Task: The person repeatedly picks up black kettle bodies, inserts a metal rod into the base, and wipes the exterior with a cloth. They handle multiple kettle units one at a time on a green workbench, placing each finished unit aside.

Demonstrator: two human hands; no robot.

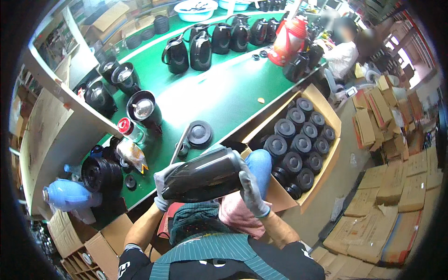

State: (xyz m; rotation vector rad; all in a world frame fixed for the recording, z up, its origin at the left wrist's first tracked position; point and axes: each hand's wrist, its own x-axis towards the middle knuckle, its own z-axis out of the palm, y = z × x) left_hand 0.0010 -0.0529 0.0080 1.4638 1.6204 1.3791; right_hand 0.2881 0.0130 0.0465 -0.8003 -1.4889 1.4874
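Observation:
A glossy black jug body (205, 175) lies tilted sideways between my hands, above my lap. My left hand (163, 186), in a pale grey glove, is closed round its left end. A thin metal rod (181, 143) rises from beside that hand; whether the fingers grip it too, I cannot tell. My gloved right hand (252, 189) clasps the right end, its palm pressed against it. On the green table just beyond lies a round black lid (199, 134). Three open black bodies with shiny insides, one of them the nearest body (143, 108), stand farther left.
At my right, an open carton (268, 186) holds several round black lids. Several finished-looking black jugs (200, 51) and a red jug (288, 41) line the far table. A red-capped jar (133, 129) and stacked black rings (95, 173) sit left. A person (343, 56) works at the far right.

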